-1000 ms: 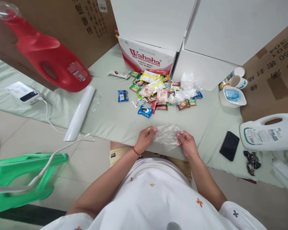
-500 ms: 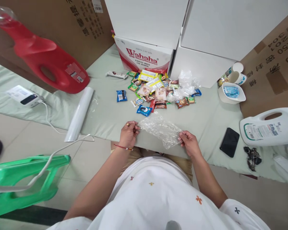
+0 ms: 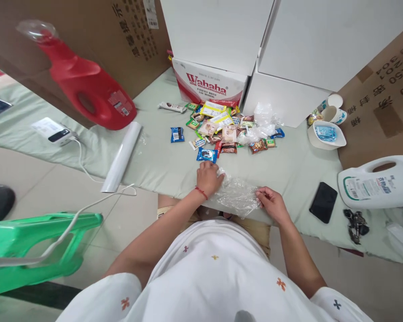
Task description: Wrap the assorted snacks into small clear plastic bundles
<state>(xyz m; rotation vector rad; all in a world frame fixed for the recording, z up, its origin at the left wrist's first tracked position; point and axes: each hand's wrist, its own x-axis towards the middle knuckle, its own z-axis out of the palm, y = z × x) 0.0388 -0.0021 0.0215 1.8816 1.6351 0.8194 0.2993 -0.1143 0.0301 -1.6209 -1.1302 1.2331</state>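
Observation:
My right hand (image 3: 271, 202) pinches the right end of a crumpled clear plastic bag (image 3: 237, 195) at the table's front edge. Over the bag's left end lies my left hand (image 3: 208, 179), back upward, thumb apart from the fingers. Its fingertips reach the lower edge of a blue snack packet (image 3: 207, 154); whether they touch it is hard to see. Behind that packet spreads a pile of small wrapped snacks (image 3: 229, 133) in several colours. A second blue packet (image 3: 177, 134) lies apart to the left, near a white wrapped bar (image 3: 172, 107).
More crumpled clear plastic (image 3: 263, 123) rests on the pile's right side. A white roll (image 3: 122, 157) and red jug (image 3: 94, 91) are left. To the right are a white tub (image 3: 326, 142), black phone (image 3: 323, 202), keys (image 3: 357, 226) and white jug (image 3: 378, 183). A Wahaha carton (image 3: 206, 84) stands behind.
My left hand has left the bag's upper left corner and moved forward and right to the blue packet. My right hand still grips the bag. The view has shifted slightly left.

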